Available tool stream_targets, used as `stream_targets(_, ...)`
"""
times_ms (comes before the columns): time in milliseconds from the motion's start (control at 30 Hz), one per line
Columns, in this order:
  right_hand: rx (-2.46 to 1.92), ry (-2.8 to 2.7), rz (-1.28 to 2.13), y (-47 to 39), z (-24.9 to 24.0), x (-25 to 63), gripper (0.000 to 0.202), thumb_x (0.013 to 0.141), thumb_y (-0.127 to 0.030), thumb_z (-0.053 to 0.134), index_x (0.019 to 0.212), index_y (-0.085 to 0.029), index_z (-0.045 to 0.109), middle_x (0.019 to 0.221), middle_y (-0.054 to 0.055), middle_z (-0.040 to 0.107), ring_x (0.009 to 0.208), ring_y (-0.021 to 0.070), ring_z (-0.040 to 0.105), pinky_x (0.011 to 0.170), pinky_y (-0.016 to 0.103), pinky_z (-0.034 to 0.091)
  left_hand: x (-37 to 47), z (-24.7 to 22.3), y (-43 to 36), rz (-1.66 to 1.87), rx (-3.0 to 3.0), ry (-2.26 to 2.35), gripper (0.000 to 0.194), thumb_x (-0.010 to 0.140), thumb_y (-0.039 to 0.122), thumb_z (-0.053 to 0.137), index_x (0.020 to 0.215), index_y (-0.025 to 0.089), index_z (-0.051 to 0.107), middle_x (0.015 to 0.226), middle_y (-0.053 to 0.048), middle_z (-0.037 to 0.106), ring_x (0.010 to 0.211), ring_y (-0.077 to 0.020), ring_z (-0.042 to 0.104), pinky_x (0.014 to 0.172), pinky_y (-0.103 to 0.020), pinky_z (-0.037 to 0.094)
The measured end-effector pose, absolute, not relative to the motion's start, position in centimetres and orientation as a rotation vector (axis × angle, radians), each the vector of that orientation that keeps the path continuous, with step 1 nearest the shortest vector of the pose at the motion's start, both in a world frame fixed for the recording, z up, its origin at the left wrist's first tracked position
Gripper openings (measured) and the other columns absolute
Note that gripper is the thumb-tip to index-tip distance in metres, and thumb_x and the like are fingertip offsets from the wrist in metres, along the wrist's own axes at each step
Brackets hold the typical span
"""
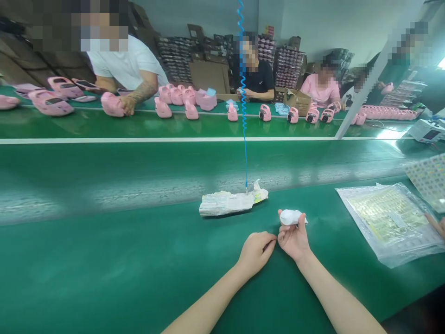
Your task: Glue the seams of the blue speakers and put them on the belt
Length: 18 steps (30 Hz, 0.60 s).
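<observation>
My right hand [295, 239] is raised slightly above the green work surface, its fingers closed around a small white rounded object [291, 217] whose exact kind does not show. Close beside it, my left hand [256, 251] rests with curled fingers, the fingertips almost against my right hand. What the left fingers pinch, if anything, is hidden. Just beyond both hands lies a long bundle wrapped in white paper [227, 203], crumpled at its right end. A coiled blue cord [244, 111] hangs down to this bundle and meets it near the right end.
At right lies a clear plastic bag [389, 222] of yellowish label sheets, with another person's fingers [436, 226] by it. Across a white rail [167, 140], a green conveyor belt [215, 127] carries several pink plastic housings [264, 112]. Several people sit behind it. A slanted white post [368, 79] stands at right.
</observation>
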State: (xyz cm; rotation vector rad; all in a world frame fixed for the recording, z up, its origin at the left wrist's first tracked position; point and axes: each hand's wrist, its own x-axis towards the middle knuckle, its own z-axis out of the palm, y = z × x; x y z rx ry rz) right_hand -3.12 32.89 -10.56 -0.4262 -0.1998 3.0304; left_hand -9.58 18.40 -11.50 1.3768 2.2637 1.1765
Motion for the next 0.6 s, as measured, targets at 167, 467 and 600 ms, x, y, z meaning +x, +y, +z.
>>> stream_targets(167, -0.461, -0.202, 3.005, 32.74, -10.97, -3.21, 0.046, 0.069, -0.042, 0.082, 0.098, -0.012, 0.064, 0.073, -0.003, 0.065, 0.053, 0.0069, 0.057, 0.054, 0.019, 0.054, -9.54, -11.71, 18.41, 1.179, 1.376, 2.278, 0.025, 0.092, 0.024, 0.041, 0.087, 0.019, 0.065, 0.078, -0.003, 0.067, 0.074, -0.0176, 0.062, 0.073, -0.03, 0.042)
stream_targets(467, -0.538, -0.259, 2.918, 32.74, -10.35, -3.3, 0.039, 0.078, -0.04, 0.077, 0.105, -0.015, 0.063, 0.069, -0.004, 0.062, 0.056, 0.007, 0.057, 0.055, 0.018, 0.053, -9.57, -11.7, 18.36, 1.172, 1.379, 2.265, 0.025, 0.092, 0.023, 0.041, 0.089, 0.019, 0.065, 0.08, -0.003, 0.067, 0.075, -0.0178, 0.062, 0.075, -0.031, 0.043)
stream_targets(600, -0.57, -0.289, 2.897, 32.63, -10.22, -3.33, 0.038, 0.08, -0.039, 0.075, 0.106, -0.014, 0.062, 0.067, -0.003, 0.062, 0.054, 0.0073, 0.056, 0.053, 0.018, 0.052, -9.56, -11.56, 18.38, 1.165, 1.37, 2.272, 0.024, 0.091, 0.022, 0.041, 0.087, 0.018, 0.064, 0.079, -0.003, 0.066, 0.074, -0.018, 0.061, 0.074, -0.031, 0.043)
